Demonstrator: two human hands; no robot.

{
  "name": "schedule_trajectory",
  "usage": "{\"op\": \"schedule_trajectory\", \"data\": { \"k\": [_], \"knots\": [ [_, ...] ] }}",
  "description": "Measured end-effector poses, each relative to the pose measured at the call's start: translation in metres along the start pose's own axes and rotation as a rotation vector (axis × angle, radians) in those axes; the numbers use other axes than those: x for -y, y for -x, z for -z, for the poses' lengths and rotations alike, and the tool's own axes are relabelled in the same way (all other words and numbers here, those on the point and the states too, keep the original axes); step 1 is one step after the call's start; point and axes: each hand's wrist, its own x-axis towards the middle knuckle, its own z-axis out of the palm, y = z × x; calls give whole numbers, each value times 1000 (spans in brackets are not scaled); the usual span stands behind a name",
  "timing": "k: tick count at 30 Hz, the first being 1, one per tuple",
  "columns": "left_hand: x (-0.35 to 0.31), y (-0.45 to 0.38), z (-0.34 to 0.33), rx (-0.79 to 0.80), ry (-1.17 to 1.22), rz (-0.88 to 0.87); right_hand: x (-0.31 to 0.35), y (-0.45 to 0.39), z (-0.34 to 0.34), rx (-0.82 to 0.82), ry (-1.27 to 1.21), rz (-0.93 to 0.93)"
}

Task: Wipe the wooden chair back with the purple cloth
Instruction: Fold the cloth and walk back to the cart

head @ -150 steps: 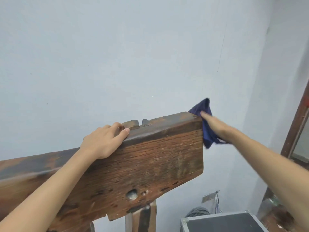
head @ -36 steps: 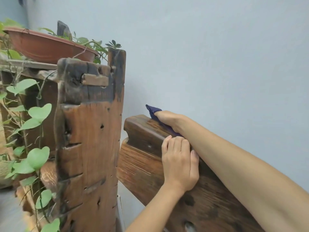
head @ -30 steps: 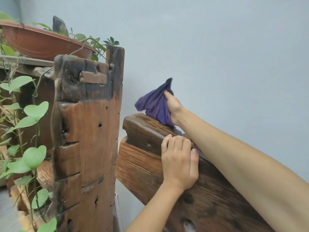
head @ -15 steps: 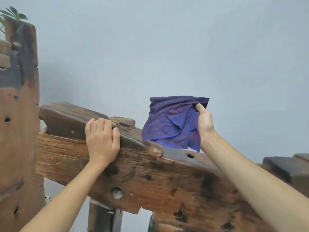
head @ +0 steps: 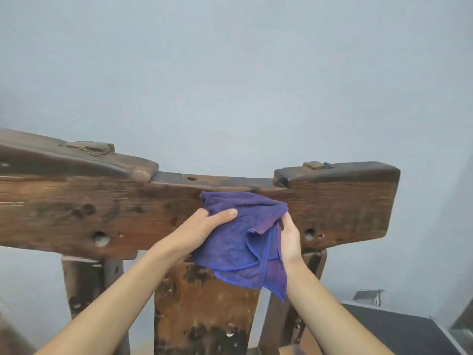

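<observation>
Against the chair back (head: pixel 332 201), its long rail running left-right: purple cloth (head: pixel 238 242) gripped by left hand (head: pixel 202 231), pinched by right hand (head: pixel 290 239), equally near.

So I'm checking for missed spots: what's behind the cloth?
The cloth, held by both hands, covers part of the chair back and its middle slat. The wood beneath is hidden.

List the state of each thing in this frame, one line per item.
purple cloth: bunched, held by both hands against the front of the top rail, lower corner hanging loose.
left hand: grips the cloth's left side, thumb on top.
right hand: grips the cloth's right edge.
wooden chair back: upright, worn and pitted, dark patches on its top edge.
black case: lower right, closed.
</observation>
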Motion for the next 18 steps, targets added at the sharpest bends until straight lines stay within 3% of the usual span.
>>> {"op": "schedule_trajectory", "data": {
  "k": [2, 5, 8, 9, 11, 13, 18],
  "knots": [
    [12, 9, -36, -71, -20, -3, 4, 29, 40, -71, -43, -36],
    [27, 26, -91, -49, -7, 12, 15, 82, 99, -169, -59, -31],
    [34, 39, -153, 30, -39, 2, 25, 142, 150, -125, -149, -87],
    [37, 44, -171, 71, -72, -8, 27, 167, 167, -136, -154, -134],
    [47, 53, -230, 223, -135, -26, 46, 220, 207, -158, -148, -47],
    [53, 58, -251, 269, -150, -27, 49, 243, 231, -230, -22, -62],
    [72, 83, -372, 593, 13, 84, 81, 356, 321, -483, 230, 175]
  ]
}}
